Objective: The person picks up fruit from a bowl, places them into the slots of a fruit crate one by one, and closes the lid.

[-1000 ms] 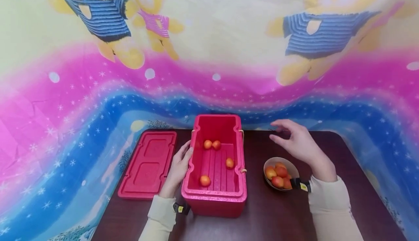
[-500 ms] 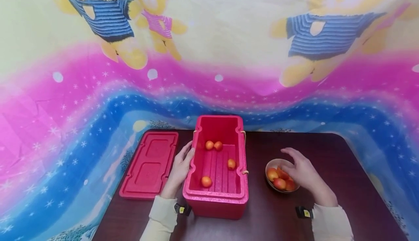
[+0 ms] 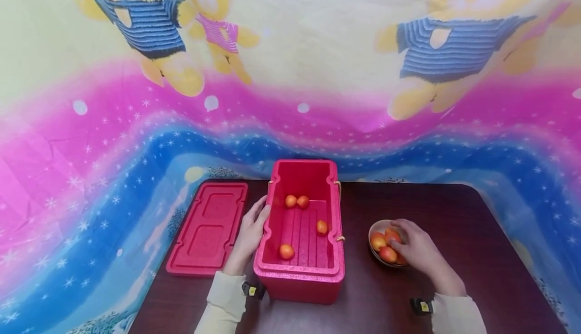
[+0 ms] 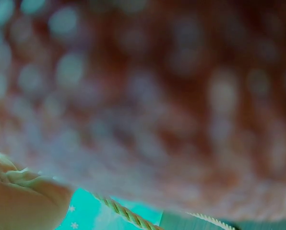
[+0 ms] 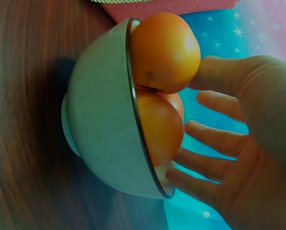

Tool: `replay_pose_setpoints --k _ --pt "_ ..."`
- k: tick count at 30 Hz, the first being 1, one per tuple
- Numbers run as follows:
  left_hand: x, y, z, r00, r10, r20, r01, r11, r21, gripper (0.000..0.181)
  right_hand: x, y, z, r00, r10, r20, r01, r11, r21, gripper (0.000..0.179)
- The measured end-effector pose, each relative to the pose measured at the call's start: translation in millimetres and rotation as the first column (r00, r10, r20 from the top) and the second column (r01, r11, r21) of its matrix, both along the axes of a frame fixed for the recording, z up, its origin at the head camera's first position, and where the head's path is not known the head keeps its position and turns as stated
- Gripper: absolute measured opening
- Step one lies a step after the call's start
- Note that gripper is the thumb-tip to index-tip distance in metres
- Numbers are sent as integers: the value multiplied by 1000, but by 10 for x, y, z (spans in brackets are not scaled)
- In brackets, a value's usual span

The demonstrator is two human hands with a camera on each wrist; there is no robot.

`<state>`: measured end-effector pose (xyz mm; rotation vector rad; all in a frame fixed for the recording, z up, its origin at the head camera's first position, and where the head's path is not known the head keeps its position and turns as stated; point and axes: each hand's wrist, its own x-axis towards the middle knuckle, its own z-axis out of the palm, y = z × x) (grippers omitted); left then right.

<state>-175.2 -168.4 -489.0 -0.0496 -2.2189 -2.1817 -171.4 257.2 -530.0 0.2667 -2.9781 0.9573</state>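
Observation:
A pink-red foam box [image 3: 299,288] stands uncovered mid-table. Several small round orange-red fruits, one of them near the front [image 3: 286,252], lie apart on its floor. My left hand [image 3: 249,226] rests against the box's left side, fingers extended along the wall. Blurred box wall [image 4: 148,120] fills most of the left wrist view. To the right, a pale dark-rimmed bowl [image 5: 100,110] holds several more fruits. Over its far right side is my right hand [image 3: 419,249]. Its thumb touches the front fruit [image 5: 165,52], while the other fingers are spread loosely beyond the fruits.
The box's lid [image 3: 206,233] lies flat to the left of it on the dark wooden table [image 3: 372,303]. Rope handles [image 3: 340,238] stick out at the box's sides. Behind the table hangs a patterned cloth [image 3: 299,71].
My right hand has come down from above the bowl and moved in among its fruits. My left hand stays against the box.

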Motion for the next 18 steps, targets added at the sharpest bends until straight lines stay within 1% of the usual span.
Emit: replay_pose_setpoints --k 8,10,13,18 --pt "2 4 -16 1000 9 11 -9 1000 -5 57 26 -29 -39 999 -17 50 18 1000 -9 43" --pt "1 3 -27 1000 0 13 0 1000 -2 57 54 -38 -33 999 -23 45 23 1000 -5 41" --pt "-6 0 -36 1000 -2 21 2 1000 3 56 109 -63 -14 1000 -12 5 12 1000 -20 38" --pt "-24 -1 -22 1000 7 -2 -7 1000 4 55 165 -132 11 994 31 -102 -32 999 -9 35"
